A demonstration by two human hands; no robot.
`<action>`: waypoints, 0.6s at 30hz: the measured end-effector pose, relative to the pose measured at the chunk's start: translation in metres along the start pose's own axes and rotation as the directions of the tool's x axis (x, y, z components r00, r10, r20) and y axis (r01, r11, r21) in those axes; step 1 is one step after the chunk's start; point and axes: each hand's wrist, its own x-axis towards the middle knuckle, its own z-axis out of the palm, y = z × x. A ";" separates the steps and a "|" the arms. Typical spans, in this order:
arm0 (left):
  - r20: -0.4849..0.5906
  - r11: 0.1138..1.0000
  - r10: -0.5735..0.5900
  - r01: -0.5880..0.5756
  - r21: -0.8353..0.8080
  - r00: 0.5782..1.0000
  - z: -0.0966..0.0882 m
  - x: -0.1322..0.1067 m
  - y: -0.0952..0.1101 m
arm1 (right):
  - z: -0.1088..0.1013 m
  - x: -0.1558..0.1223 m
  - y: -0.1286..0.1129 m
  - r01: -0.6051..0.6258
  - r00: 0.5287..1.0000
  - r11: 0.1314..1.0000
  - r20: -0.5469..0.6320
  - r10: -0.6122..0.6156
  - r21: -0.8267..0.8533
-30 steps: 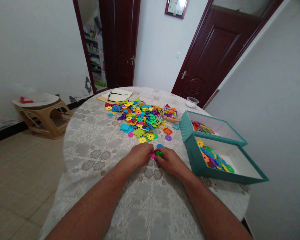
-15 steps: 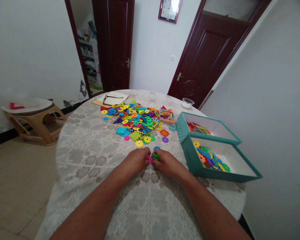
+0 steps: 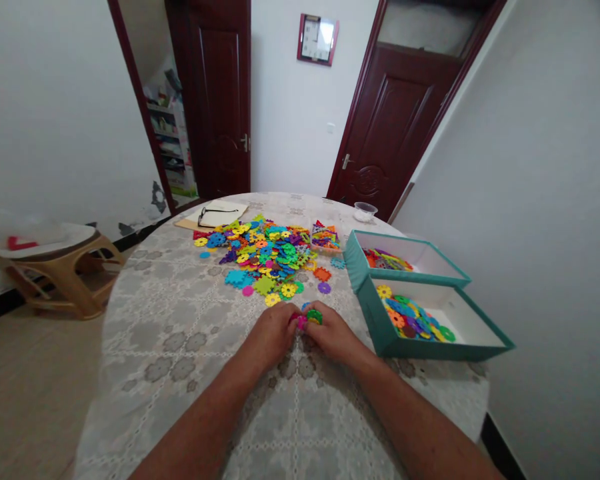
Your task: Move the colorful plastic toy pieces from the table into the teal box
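Close together over the near middle of the table, both my hands have their fingers closed on small notched plastic discs. My left hand (image 3: 276, 331) pinches a pink disc (image 3: 301, 322), partly hidden by the fingers. In my right hand (image 3: 331, 331) is a green disc (image 3: 314, 316), touching or very near the pink one; whether they are joined I cannot tell. A blue disc (image 3: 305, 306) shows just behind the fingers, largely covered. Beyond the hands spreads a heap of colourful notched discs and flat building pieces (image 3: 267, 250).
To the right stands a teal box (image 3: 387, 347) with two compartments holding more pieces. A small clear tray of pieces (image 3: 326, 248) is beside the heap. Glasses (image 3: 201, 217) lie on paper at the back left; a clear plastic bowl (image 3: 365, 212) stands at the far edge.
The camera view has tilted up and shifted slightly right, so the scene sits lower and further left. My hands stay together; the green disc shows a little more above the right fingers.
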 end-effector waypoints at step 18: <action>-0.178 0.947 0.268 -0.293 -0.129 0.947 0.017 0.000 0.008 | 0.001 0.014 0.008 -0.357 0.920 0.227 0.299 0.252 0.906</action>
